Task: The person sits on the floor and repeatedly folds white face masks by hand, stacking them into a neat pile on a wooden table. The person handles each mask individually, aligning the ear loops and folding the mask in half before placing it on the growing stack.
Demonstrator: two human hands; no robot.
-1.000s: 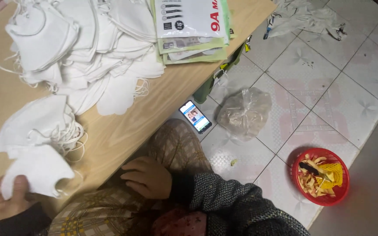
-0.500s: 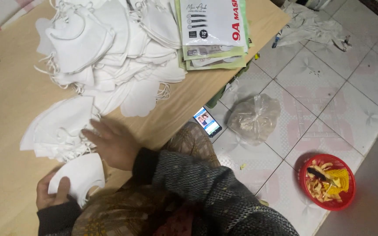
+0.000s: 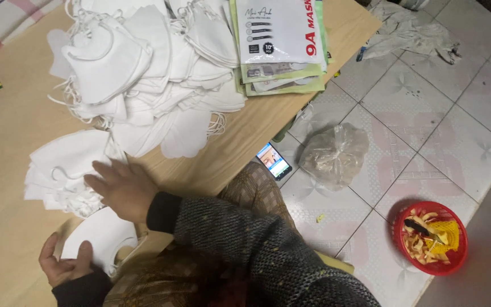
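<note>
A single white face mask is gripped at the near edge of the wooden surface by the left hand, thumb on top. Just beyond, the right hand is laid flat, fingers spread, on a small stack of masks; its palm is hidden. Farther off, a large heap of masks is seen beside printed packets. On the floor, a red basket is filled with peelings.
</note>
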